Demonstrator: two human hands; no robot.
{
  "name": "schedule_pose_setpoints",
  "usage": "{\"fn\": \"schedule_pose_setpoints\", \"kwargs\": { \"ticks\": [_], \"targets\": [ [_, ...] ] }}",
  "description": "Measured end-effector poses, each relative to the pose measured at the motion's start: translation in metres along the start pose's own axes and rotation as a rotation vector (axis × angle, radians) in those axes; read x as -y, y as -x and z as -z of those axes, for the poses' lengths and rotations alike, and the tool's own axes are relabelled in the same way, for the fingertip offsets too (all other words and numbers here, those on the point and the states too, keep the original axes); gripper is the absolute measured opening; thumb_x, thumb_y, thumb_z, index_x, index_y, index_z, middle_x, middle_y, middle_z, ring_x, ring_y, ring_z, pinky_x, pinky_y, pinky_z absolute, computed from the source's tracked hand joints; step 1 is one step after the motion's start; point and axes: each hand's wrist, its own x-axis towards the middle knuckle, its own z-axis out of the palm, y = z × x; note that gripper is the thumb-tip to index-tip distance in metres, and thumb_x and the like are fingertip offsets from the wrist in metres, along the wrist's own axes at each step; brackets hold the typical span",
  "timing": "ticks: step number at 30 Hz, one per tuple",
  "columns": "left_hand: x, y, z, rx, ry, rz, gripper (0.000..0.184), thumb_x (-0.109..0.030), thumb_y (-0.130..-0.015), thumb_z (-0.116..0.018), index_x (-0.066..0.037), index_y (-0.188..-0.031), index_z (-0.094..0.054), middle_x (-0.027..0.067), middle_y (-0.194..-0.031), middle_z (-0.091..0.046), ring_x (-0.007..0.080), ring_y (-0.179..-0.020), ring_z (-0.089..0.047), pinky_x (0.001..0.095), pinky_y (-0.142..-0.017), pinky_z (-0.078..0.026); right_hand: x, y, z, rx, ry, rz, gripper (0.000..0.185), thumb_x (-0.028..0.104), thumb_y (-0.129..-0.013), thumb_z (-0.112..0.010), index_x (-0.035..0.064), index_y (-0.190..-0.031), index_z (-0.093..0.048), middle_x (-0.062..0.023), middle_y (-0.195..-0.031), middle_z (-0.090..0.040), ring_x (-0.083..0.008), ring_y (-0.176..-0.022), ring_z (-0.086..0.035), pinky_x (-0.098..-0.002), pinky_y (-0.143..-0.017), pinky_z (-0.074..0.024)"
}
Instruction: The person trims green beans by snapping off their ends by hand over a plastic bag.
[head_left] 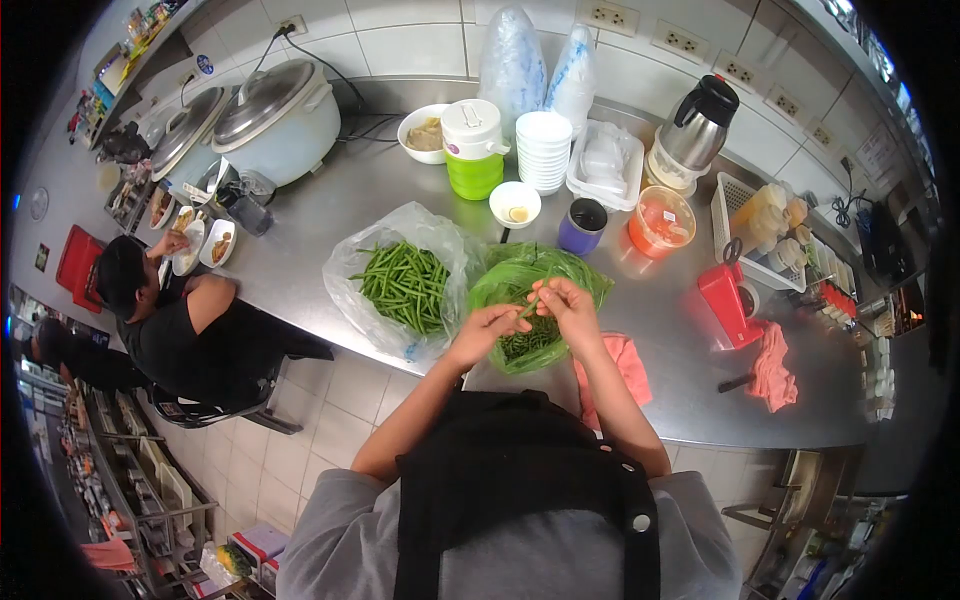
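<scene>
Both of my hands meet above a green plastic bag (585,280) at the counter's front edge. My left hand (490,328) pinches one end of a green bean (530,307), and my right hand (564,303) pinches it near the other end. Dark green bean pieces (530,340) lie inside the green bag below my fingers. To the left, a clear plastic bag (345,255) stands open, holding a heap of whole green beans (400,285). A pink cloth (625,372) lies by my right forearm.
Behind the bags stand a small white bowl (514,203), a green-and-white jug (473,150), a purple tumbler (581,228) and an orange-filled tub (661,222). A red container (728,305) and another pink cloth (772,370) are at right. A seated person (180,320) eats at left.
</scene>
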Motion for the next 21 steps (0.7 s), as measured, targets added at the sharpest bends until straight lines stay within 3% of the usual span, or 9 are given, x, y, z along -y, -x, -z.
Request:
{"fn": "schedule_pose_setpoints", "kwargs": {
  "ticks": [6,13,15,16,17,18,19,21],
  "targets": [
    [0.004,0.000,-0.001,0.013,-0.094,0.026,0.026,-0.015,-0.097,-0.055,0.003,-0.113,-0.066,0.0068,-0.096,-0.071,0.0135,-0.092,-0.064,0.0280,-0.088,-0.048,0.000,0.002,-0.004,-0.040,0.087,0.040,0.014,0.007,-0.097,-0.058,-0.0011,-0.106,-0.065,-0.0063,-0.091,-0.070,-0.0084,-0.074,-0.062,-0.0229,-0.069,-0.0518],
    [-0.004,0.007,-0.013,-0.112,-0.301,-0.129,0.024,-0.015,-0.090,-0.062,0.002,-0.107,-0.068,0.0091,-0.088,-0.072,0.0153,-0.081,-0.066,0.0302,-0.078,-0.051,0.017,0.018,-0.025,-0.098,0.182,0.139,0.011,0.005,-0.094,-0.060,-0.0008,-0.102,-0.065,-0.0082,-0.092,-0.070,-0.0105,-0.076,-0.063,-0.0252,-0.066,-0.0510],
    [-0.003,0.007,-0.014,-0.128,-0.342,-0.196,0.025,-0.015,-0.089,-0.063,0.000,-0.107,-0.068,0.0098,-0.087,-0.072,0.0171,-0.079,-0.067,0.0314,-0.077,-0.052,0.038,0.030,-0.040,-0.238,0.316,0.429,0.012,0.000,-0.091,-0.058,-0.0008,-0.101,-0.065,-0.0123,-0.097,-0.069,-0.0197,-0.080,-0.065,-0.0307,-0.071,-0.0513],
    [0.000,0.007,-0.013,-0.142,-0.548,-0.203,0.022,-0.013,-0.089,-0.061,0.002,-0.103,-0.068,0.0118,-0.090,-0.072,0.0240,-0.079,-0.067,0.0329,-0.077,-0.053,0.054,0.035,-0.047,-0.236,0.316,0.426,0.012,0.000,-0.091,-0.058,-0.0008,-0.101,-0.065,-0.0123,-0.097,-0.069,-0.0197,-0.080,-0.065,-0.0307,-0.071,-0.0513],
    [0.004,0.006,-0.013,-0.152,-0.754,-0.210,0.019,-0.011,-0.090,-0.059,0.003,-0.098,-0.069,0.0139,-0.093,-0.072,0.0310,-0.079,-0.068,0.0345,-0.077,-0.053,0.074,0.039,-0.055,-0.229,0.363,0.712,0.015,-0.003,-0.089,-0.057,-0.0011,-0.100,-0.065,-0.0137,-0.098,-0.069,-0.0245,-0.083,-0.065,-0.0330,-0.074,-0.0509],
    [0.016,0.005,-0.011,-0.141,-0.713,-0.202,0.019,-0.012,-0.089,-0.059,0.003,-0.096,-0.069,0.0194,-0.103,-0.069,0.0400,-0.087,-0.065,0.0398,-0.081,-0.053,0.092,0.042,-0.064,-0.223,0.408,0.997,0.017,-0.006,-0.086,-0.056,-0.0014,-0.100,-0.065,-0.0150,-0.100,-0.068,-0.0294,-0.086,-0.065,-0.0354,-0.077,-0.0505],
    [0.038,0.001,-0.007,-0.133,-0.714,-0.201,0.019,-0.012,-0.089,-0.059,0.003,-0.096,-0.069,0.0194,-0.103,-0.069,0.0400,-0.087,-0.065,0.0398,-0.081,-0.053,0.109,0.047,-0.072,-0.136,0.398,1.070,0.019,-0.006,-0.085,-0.058,-0.0005,-0.102,-0.064,-0.0147,-0.102,-0.069,-0.0307,-0.087,-0.065,-0.0360,-0.079,-0.0506],
    [0.092,-0.012,0.005,-0.115,-0.633,-0.443,0.021,-0.016,-0.089,-0.061,-0.001,-0.102,-0.068,0.0198,-0.105,-0.068,0.0380,-0.095,-0.064,0.0407,-0.085,-0.051,0.118,0.040,-0.097,-0.058,0.392,1.139,0.022,-0.006,-0.084,-0.060,0.0004,-0.104,-0.062,-0.0143,-0.103,-0.069,-0.0320,-0.087,-0.065,-0.0366,-0.080,-0.0508]
  ]
}}
